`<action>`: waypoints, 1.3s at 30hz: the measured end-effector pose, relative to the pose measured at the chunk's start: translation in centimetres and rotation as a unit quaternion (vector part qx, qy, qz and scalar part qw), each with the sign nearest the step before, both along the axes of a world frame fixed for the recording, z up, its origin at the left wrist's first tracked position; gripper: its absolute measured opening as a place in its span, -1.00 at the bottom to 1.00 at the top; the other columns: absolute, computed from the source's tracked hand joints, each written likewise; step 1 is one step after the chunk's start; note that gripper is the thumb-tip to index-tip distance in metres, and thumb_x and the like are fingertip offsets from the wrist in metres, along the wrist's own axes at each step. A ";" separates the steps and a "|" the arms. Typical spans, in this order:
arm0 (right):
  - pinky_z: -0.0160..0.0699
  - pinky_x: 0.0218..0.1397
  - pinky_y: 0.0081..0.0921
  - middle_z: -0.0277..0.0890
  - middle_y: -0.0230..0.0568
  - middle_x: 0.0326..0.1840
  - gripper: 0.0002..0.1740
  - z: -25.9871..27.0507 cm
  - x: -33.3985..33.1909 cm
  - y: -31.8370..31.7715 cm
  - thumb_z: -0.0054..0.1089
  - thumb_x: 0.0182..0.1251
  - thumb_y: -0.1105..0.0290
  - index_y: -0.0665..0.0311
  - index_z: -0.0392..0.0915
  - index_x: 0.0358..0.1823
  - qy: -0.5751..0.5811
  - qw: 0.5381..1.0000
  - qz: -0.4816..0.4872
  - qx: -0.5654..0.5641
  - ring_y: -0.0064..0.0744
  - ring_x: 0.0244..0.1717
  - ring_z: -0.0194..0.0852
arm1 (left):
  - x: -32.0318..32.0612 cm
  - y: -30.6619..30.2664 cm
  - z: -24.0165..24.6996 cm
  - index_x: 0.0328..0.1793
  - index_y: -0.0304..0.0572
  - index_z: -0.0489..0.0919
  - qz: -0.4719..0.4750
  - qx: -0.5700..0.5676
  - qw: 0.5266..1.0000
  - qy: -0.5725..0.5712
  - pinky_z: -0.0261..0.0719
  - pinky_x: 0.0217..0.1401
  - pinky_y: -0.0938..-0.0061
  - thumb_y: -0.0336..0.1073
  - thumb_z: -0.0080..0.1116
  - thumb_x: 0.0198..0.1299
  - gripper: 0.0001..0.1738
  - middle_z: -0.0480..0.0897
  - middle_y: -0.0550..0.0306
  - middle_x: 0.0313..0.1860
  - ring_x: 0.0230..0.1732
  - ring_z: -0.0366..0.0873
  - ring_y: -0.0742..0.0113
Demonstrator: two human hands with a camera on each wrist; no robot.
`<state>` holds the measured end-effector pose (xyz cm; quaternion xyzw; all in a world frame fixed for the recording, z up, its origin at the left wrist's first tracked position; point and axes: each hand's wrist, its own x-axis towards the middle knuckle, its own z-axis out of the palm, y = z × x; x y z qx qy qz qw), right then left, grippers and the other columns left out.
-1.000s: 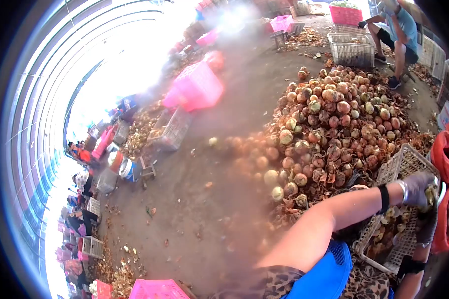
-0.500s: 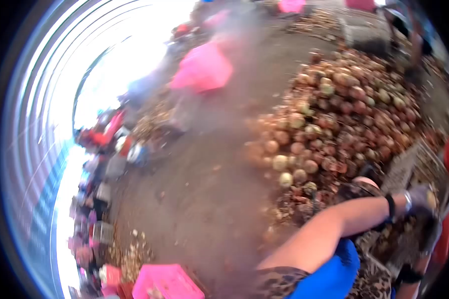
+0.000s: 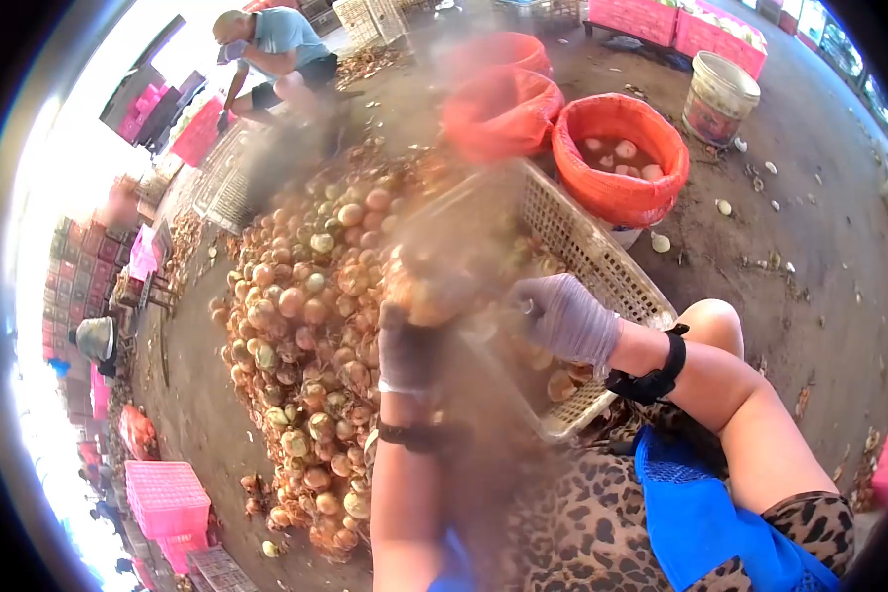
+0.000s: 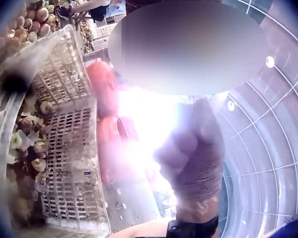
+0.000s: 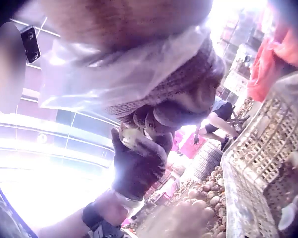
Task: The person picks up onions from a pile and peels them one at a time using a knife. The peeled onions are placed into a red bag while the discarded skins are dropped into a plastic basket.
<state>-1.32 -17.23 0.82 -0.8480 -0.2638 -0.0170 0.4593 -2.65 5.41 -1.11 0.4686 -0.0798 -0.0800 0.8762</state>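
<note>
a large onion pile [image 3: 306,326] is lying on the ground to the person's left. a white lattice crate [image 3: 582,237] is sitting just beside it, before the person's knees, and is holding loose bulbs and skins. red sacks [image 3: 622,148] are standing beyond the crate, the nearest one showing peeled bulbs. the left hand [image 3: 409,347], in a dark glove, is grasping a pale onion [image 5: 130,135] above the crate. the right hand [image 3: 565,318], in a light glove, is curling its fingers [image 5: 156,119] onto the top of that same onion.
</note>
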 end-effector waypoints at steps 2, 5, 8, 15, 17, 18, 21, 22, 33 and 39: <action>0.54 -0.38 -0.15 0.56 0.03 -0.53 -0.80 0.2 -0.1 -0.3 0.24 0.20 0.23 0.21 0.64 -0.35 0.000 1.000 0.016 0.007 0.08 -0.48 0.58 | 0.3 -0.8 0.1 0.37 -0.34 0.34 -0.012 -0.114 0.993 0.029 0.55 0.20 0.19 0.33 0.19 0.13 -0.05 0.51 -0.08 0.22 0.20 0.50 0.07; 0.55 -0.35 -0.15 0.57 0.03 -0.51 -0.80 0.5 0.1 -0.6 0.23 0.21 0.23 0.21 0.64 -0.34 0.021 0.999 0.036 -0.003 0.09 -0.44 0.58 | 0.6 -1.3 -0.1 0.39 -0.36 0.32 0.039 -0.073 0.996 0.043 0.54 0.23 0.15 0.38 0.18 0.12 0.00 0.49 -0.10 0.22 0.21 0.49 0.03; 0.56 -0.31 -0.14 0.58 0.04 -0.49 -0.79 0.1 0.6 -0.9 0.21 0.23 0.22 0.20 0.64 -0.33 0.039 0.998 0.043 -0.031 0.10 -0.42 0.58 | 1.2 -1.6 -0.4 0.38 -0.36 0.31 0.060 -0.006 0.998 0.014 0.53 0.26 0.13 0.35 0.21 0.11 -0.01 0.50 -0.09 0.20 0.21 0.49 0.05; 0.58 -0.23 -0.15 0.60 0.01 -0.45 -0.80 1.7 0.6 -0.9 0.17 0.22 0.21 0.16 0.64 -0.29 0.151 0.982 0.018 -0.111 0.09 -0.37 0.60 | 0.6 -3.0 1.5 0.29 -0.34 0.37 0.101 0.047 0.994 -0.021 0.56 0.25 0.08 0.18 0.38 0.05 -0.13 0.54 -0.07 0.09 0.16 0.54 0.07; 0.59 -0.21 -0.16 0.62 -0.01 -0.42 -0.80 0.8 0.7 -1.0 0.18 0.21 0.22 0.15 0.65 -0.29 0.106 0.984 0.011 -0.142 0.06 -0.35 0.62 | 0.2 -3.5 2.5 0.25 -0.34 0.39 0.122 0.078 0.989 -0.036 0.58 0.22 0.10 0.17 0.38 0.04 -0.15 0.55 -0.07 0.08 0.13 0.55 0.07; 0.59 -0.20 -0.16 0.63 -0.02 -0.41 -0.80 0.4 0.7 -1.0 0.18 0.20 0.22 0.15 0.66 -0.29 0.084 0.984 0.007 -0.157 0.04 -0.34 0.63 | 0.1 -3.7 2.7 0.24 -0.34 0.40 0.129 0.092 0.987 -0.040 0.60 0.18 0.13 0.19 0.36 0.05 -0.16 0.55 -0.07 0.07 0.10 0.56 0.08; 0.60 -0.20 -0.18 0.64 -0.05 -0.40 -0.82 1.5 1.0 -0.7 0.18 0.18 0.26 0.15 0.67 -0.27 0.090 0.970 0.005 -0.228 0.02 -0.34 0.64 | 0.1 -3.2 0.4 0.21 -0.32 0.43 0.040 -0.088 0.993 0.067 0.64 0.03 0.24 0.24 0.32 0.06 -0.17 0.56 -0.03 0.04 0.00 0.59 0.12; 0.61 -0.22 -0.17 0.63 -0.02 -0.41 -0.82 1.8 1.0 -0.6 0.18 0.16 0.30 0.16 0.67 -0.26 0.077 0.972 0.008 -0.222 0.03 -0.35 0.65 | 0.2 -3.1 -0.6 0.20 -0.32 0.44 -0.010 -0.184 0.975 0.122 0.66 -0.02 0.29 0.25 0.31 0.07 -0.18 0.57 -0.01 0.02 -0.05 0.60 0.14; 0.65 -0.29 -0.22 0.67 -0.03 -0.43 -0.88 1.4 2.3 -1.7 0.23 0.04 0.36 0.20 0.70 -0.43 -0.009 0.948 0.017 -0.317 -0.02 -0.36 0.70 | -0.4 -3.7 -0.8 0.13 -0.40 0.45 0.021 -0.154 0.973 0.172 0.57 -0.14 0.26 0.44 0.13 0.06 -0.07 0.58 -0.06 -0.11 -0.22 0.58 0.07; 0.63 -0.31 -0.17 0.63 -0.09 -0.48 -0.88 -0.8 2.7 -2.6 0.19 0.07 0.37 0.16 0.67 -0.37 0.034 0.941 0.004 -0.336 0.00 -0.40 0.67 | 0.4 -4.4 -1.0 -0.04 -0.26 0.53 0.139 0.139 0.980 0.005 0.59 -0.06 0.42 0.00 0.18 0.19 -0.55 0.61 0.10 -0.17 -0.17 0.59 0.28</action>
